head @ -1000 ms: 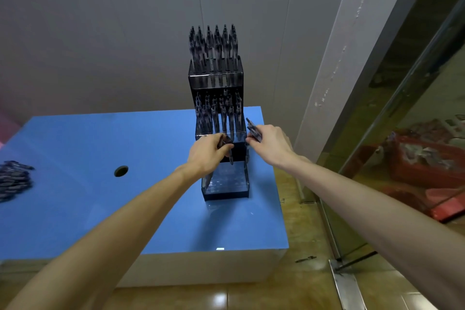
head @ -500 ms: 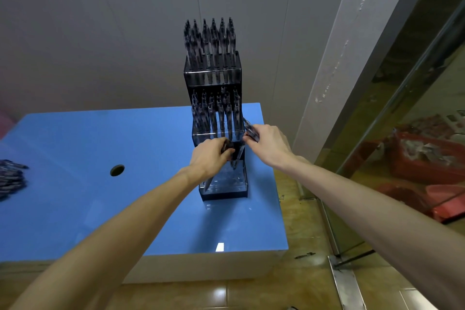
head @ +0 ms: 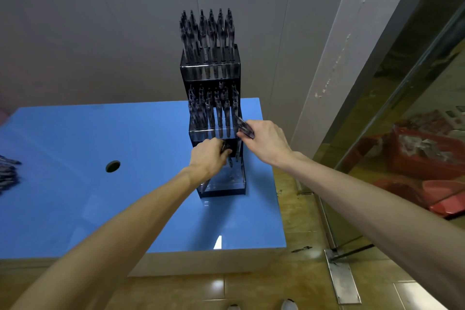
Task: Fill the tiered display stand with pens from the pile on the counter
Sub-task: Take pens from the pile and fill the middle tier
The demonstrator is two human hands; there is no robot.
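Tiered display stand [head: 214, 118], near the counter's [head: 125, 184] right edge: our left hand [head: 207, 158], having dropped slightly, seats one pen [head: 229, 160] in the lowest tier, while our right hand [head: 266, 142] grips spare pens [head: 244, 127] beside the middle tier.

Grey wall panels [head: 100, 33], red bins [head: 425, 156] behind glass, metal floor plate [head: 342, 277], tiled floor [head: 251, 289]

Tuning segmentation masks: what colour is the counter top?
Solid glossy blue counter, white sides; the head view shows it.
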